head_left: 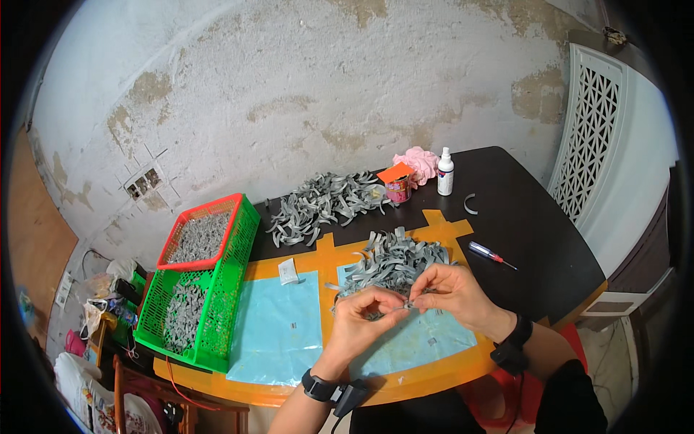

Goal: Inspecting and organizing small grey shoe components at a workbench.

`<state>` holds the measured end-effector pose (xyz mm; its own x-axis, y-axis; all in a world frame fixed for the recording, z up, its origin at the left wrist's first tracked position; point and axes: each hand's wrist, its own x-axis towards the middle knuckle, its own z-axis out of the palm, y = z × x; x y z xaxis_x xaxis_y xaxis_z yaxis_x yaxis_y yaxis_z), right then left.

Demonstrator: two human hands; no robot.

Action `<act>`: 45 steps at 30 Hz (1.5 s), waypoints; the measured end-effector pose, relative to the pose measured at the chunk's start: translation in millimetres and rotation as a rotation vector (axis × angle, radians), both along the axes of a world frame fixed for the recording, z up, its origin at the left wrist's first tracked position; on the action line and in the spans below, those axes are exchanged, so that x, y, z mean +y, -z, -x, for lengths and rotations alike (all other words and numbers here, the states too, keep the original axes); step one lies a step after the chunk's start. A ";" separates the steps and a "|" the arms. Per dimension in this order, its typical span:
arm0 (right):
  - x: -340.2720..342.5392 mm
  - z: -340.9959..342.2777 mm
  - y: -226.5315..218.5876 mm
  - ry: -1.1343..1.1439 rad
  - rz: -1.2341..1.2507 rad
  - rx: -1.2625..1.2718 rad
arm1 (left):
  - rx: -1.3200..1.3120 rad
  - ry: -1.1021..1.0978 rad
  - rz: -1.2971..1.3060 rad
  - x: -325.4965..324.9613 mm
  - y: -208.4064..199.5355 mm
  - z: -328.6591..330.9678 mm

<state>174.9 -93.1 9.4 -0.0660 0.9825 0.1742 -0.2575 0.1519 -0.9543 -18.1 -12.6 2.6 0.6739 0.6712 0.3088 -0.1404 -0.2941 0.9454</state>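
Note:
Both hands meet above the near edge of a heap of curved grey strips [397, 254]. My left hand [367, 318] is closed in a pinch, with thumb and forefinger on a small grey piece [408, 305]. From the other side, my right hand [457, 295] pinches the same piece, its fingertips close to the left ones. The piece is mostly covered by the fingers, so its exact kind is hidden. Beneath the hands lies a light blue sheet [444, 334], fixed with orange tape [324, 253] to the dark table.
At left, a red basket [165, 249] rests on a green basket [224, 318]; both contain small grey pieces. Behind are another grey strip pile [322, 202], a can [399, 189], pink cloth [421, 165] and white spray bottle [445, 173]. A screwdriver [489, 252] lies right.

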 end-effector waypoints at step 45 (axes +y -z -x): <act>5.8 -0.2 7.6 -0.237 0.181 0.282 | 0.044 -0.071 -0.271 0.0 0.3 -3.7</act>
